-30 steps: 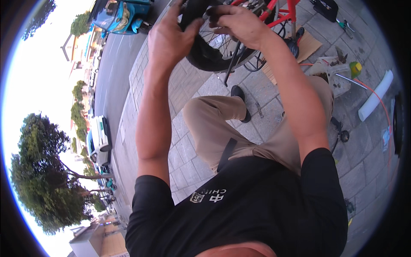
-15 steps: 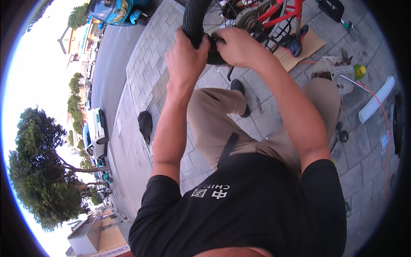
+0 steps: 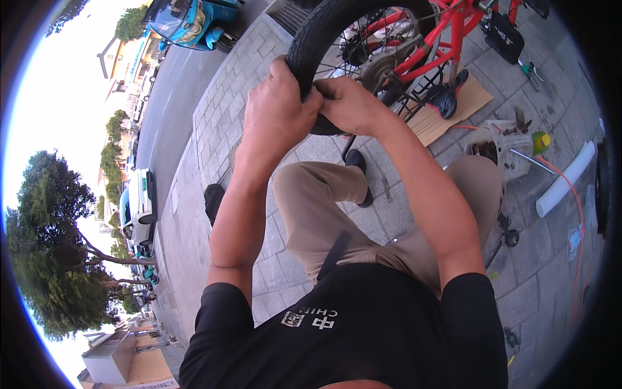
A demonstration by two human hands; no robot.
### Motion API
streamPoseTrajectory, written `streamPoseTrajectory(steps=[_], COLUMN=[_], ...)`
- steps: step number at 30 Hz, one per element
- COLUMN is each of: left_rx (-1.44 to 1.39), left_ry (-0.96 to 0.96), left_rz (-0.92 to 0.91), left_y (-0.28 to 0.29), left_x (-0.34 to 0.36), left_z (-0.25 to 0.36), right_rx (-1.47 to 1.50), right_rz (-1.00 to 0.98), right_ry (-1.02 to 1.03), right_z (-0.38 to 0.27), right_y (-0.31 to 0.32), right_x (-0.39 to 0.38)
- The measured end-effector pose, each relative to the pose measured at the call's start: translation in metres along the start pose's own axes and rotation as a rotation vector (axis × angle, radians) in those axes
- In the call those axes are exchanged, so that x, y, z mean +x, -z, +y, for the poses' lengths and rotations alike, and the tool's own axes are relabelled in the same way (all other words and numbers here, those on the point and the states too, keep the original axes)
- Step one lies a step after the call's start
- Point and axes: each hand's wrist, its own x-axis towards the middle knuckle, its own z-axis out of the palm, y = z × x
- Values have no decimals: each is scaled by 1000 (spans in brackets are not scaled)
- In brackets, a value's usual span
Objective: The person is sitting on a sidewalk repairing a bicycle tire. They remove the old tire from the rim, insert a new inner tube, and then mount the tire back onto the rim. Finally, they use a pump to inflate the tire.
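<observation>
A black bicycle tire [image 3: 303,52] on a spoked wheel belongs to a red bicycle [image 3: 450,35] at the top of the view. My left hand [image 3: 280,107] is closed round the tire's lower left part, thumb pressing near its inner edge. Just to the right, my right hand [image 3: 351,107] grips the same tire low down, its fingers curled in against it, close to my left thumb. The fingertips are partly hidden. The wheel's hub [image 3: 379,71] and spokes show beyond the right hand, with black frame parts beside them.
Pavement holds cardboard [image 3: 472,97], a black bag [image 3: 504,42], a bin of parts [image 3: 505,146], a green-yellow bottle [image 3: 541,142], a white roll [image 3: 565,179] and an orange hose [image 3: 578,211]. A blue three-wheeler [image 3: 191,23] and white car [image 3: 136,204] stand along the road at left.
Both hands have moved lower and closer together on the tire; my right hand's spread fingers have curled in. More of the red bicycle now shows.
</observation>
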Motion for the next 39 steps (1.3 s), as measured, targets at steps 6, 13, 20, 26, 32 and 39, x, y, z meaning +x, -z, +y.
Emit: streamPoseTrajectory(steps=[6, 13, 20, 26, 32, 39], left_rx=[107, 61, 77, 124, 225, 182], left_ry=[-101, -156, -155, -237, -382, -330], left_rz=[77, 96, -102, -164, -29, 45], left_y=[4, 9, 37, 46, 31, 34], left_x=[23, 21, 24, 38, 51, 30], left_z=[-1, 14, 24, 32, 14, 32], right_rx=[429, -650, -518, -400, -330, -389], right_rz=[-92, 260, 98, 27, -49, 107], right_ry=[27, 31, -91, 56, -83, 27], right_z=[31, 1, 19, 27, 9, 21], right_y=[-4, 11, -14, -16, -8, -20], right_x=[-2, -18, -13, -3, 1, -2])
